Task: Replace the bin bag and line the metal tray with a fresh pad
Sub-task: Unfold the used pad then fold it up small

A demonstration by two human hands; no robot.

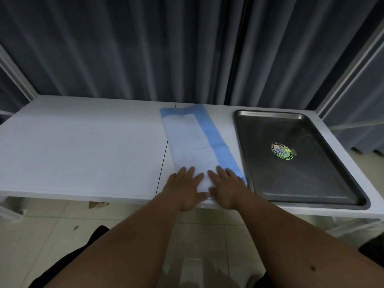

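Blue-edged pad (193, 142) lies folded just left of the metal tray (307, 196), unlined. Left hand (185, 188) and right hand (225, 187) press it, fingers spread; unfolding it into the tray seems next.

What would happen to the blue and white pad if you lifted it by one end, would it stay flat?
Probably not. The folded pad looks thin and soft, with creases across it, so it would likely droop. It seems light, lying flat under both hands, left hand and right hand. It may slide easily on the smooth white table.
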